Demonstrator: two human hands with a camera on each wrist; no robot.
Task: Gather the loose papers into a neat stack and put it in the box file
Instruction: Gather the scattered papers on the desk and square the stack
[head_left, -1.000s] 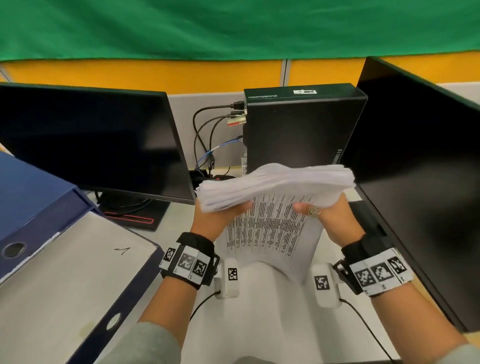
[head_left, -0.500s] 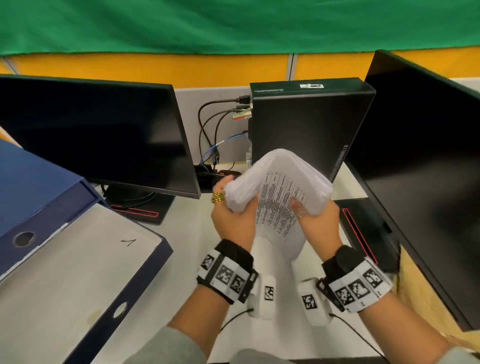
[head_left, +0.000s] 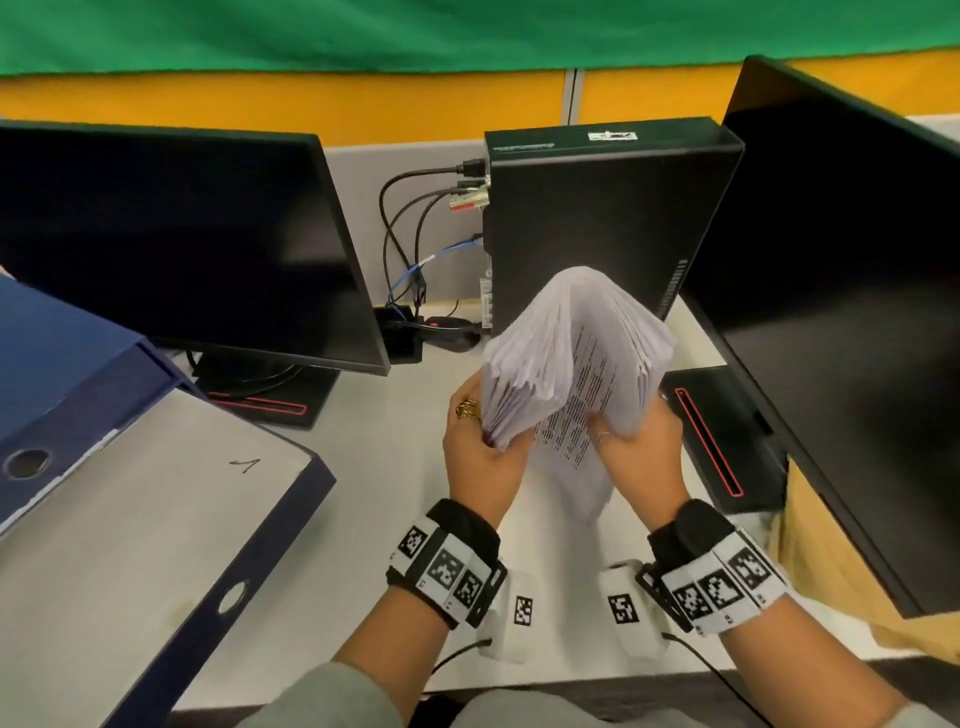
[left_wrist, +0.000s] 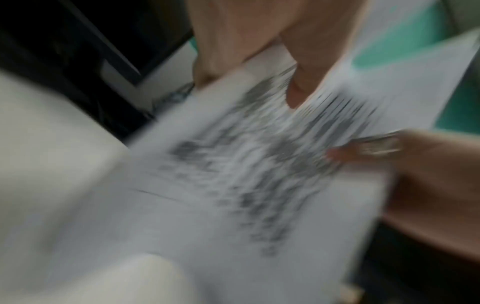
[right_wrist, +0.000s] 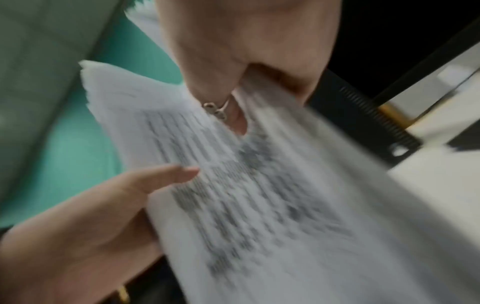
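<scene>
A thick stack of printed white papers (head_left: 571, 358) stands on end above the desk, bowed so that its top fans out. My left hand (head_left: 483, 452) grips its left edge and my right hand (head_left: 639, 447) grips its right edge. Both wrist views are blurred: the printed sheet (left_wrist: 246, 174) fills the left wrist view under my left thumb, and the papers (right_wrist: 259, 195) run diagonally through the right wrist view, pinched by my ringed right hand (right_wrist: 233, 82). The open blue box file (head_left: 156, 509) lies at the left, its grey inside facing up and its lid raised behind.
A black monitor (head_left: 171, 244) stands at the back left, a small black computer (head_left: 597, 218) with cables at the back middle, and a second monitor (head_left: 841, 291) along the right with its base (head_left: 727, 436) close to my right hand. A white sheet lies on the desk under the stack.
The stack has turned from lying flat and wide between my hands to standing on end, bowed and fanned. My hands have come closer together on it.
</scene>
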